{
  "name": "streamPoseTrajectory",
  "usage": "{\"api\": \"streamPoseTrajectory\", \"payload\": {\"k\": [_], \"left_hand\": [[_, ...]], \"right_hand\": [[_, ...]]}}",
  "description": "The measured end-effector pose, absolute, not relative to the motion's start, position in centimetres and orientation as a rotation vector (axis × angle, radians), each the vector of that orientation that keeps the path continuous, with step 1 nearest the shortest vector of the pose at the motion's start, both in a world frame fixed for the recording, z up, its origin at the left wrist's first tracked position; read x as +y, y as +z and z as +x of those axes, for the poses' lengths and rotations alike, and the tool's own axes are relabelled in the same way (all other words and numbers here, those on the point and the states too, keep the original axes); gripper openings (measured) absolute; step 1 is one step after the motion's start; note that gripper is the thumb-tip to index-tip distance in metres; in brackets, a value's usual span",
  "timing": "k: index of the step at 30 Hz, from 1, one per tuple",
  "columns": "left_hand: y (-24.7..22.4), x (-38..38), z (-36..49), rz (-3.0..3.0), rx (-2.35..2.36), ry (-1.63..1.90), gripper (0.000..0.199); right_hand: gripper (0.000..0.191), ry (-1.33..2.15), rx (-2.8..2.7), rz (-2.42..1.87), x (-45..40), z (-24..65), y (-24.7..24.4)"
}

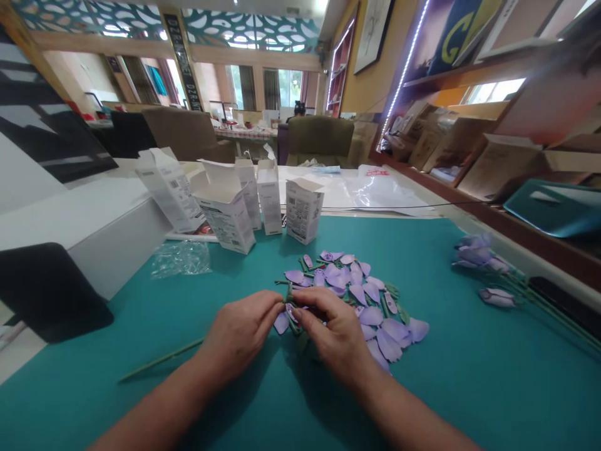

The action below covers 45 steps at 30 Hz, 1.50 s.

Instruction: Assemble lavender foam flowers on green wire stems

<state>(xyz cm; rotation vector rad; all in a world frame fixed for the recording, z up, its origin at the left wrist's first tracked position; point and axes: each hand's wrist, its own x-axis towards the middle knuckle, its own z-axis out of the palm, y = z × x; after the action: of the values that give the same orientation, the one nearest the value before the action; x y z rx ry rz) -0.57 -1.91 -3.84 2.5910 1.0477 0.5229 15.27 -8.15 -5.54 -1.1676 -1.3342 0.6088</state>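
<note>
Green piece (289,293) in hands (335,329), lilac petals (389,343), yellow letter G (448,45)

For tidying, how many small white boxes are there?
5: tall box leftmost, wide box beside it, two slim boxes in the middle, short box at right; more may be hidden.

Both hands' fingers (303,313) pinch a small green piece (289,293), apparently a stem part.

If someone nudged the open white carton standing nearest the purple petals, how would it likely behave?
The open white carton would probably tip or slide easily, standing upright on a small base. Its thin, raised flaps suggest light cardboard, likely to dent if pinched.
</note>
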Motion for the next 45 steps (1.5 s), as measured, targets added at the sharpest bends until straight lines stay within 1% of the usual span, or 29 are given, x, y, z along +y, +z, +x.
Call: {"api": "streamPoseTrajectory", "payload": {"k": [14,18,22,26,30,32,37,41,45], "left_hand": [[-3.5,-2.3,-0.3,2.676,1.120,0.487,0.033],[-3.1,-2.1,-0.4,2.629,1.127,0.472,0.032],[-2.8,-1.3,-1.1,2.535,1.170,0.540,0.028],[-2.8,-1.0,-1.5,2.499,1.187,0.562,0.028],[-2.7,-1.2,-1.2,2.508,1.179,0.529,0.028],[-2.6,-1.3,-1.0,2.509,1.180,0.520,0.028],[-2.7,-1.4,-0.8,2.517,1.167,0.507,0.026],[-2.8,-1.3,-0.8,2.526,1.147,0.511,0.025],[-3.0,-1.1,-0.9,2.533,1.128,0.513,0.027]], "right_hand": [[0.018,0.595,-1.406,-1.209,-8.3,15.0,-5.8],[0.019,0.576,-1.473,-1.275,-7.8,16.9,-5.2],[0.025,0.366,-1.436,-1.536,-6.7,20.9,-5.4],[0.023,0.116,-1.640,-1.697,-5.7,23.5,-6.6],[0.020,-0.024,-1.917,-1.711,-5.0,23.0,-8.2],[0.021,-0.085,-2.034,-1.724,-4.6,22.2,-8.7],[0.015,-0.276,-2.138,-1.799,-4.2,20.9,-8.9],[0.016,-0.261,-2.052,-1.785,-4.6,21.7,-8.4],[0.014,-0.105,-1.988,-1.837,-5.2,23.1,-7.6]]}}
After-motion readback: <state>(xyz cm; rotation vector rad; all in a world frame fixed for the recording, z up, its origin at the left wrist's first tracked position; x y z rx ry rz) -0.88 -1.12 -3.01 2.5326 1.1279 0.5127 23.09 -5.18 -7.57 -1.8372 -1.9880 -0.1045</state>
